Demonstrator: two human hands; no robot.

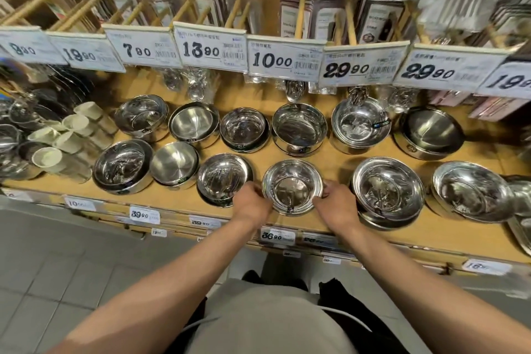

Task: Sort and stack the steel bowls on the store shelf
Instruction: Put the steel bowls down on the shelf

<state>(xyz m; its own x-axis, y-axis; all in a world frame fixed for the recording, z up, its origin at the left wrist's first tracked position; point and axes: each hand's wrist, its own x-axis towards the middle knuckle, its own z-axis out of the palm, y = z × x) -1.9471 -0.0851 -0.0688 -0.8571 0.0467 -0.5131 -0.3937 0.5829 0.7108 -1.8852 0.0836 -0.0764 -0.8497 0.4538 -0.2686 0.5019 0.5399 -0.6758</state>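
We grip a steel bowl [292, 187] between both hands. Left hand [253, 204] and right hand [336, 204] fingers curl on opposite rims, likely steadying it on the shelf [330, 164].

Retail shop, housewares aisle. Price tags [272, 61] clipped on rail beyond fingers [256, 189], more tags [277, 235] on shelf edge [382, 234] nearer than fingers. Packaged cutlery [298, 13] hung on pegs above, steel bowls [359, 123] in rows.
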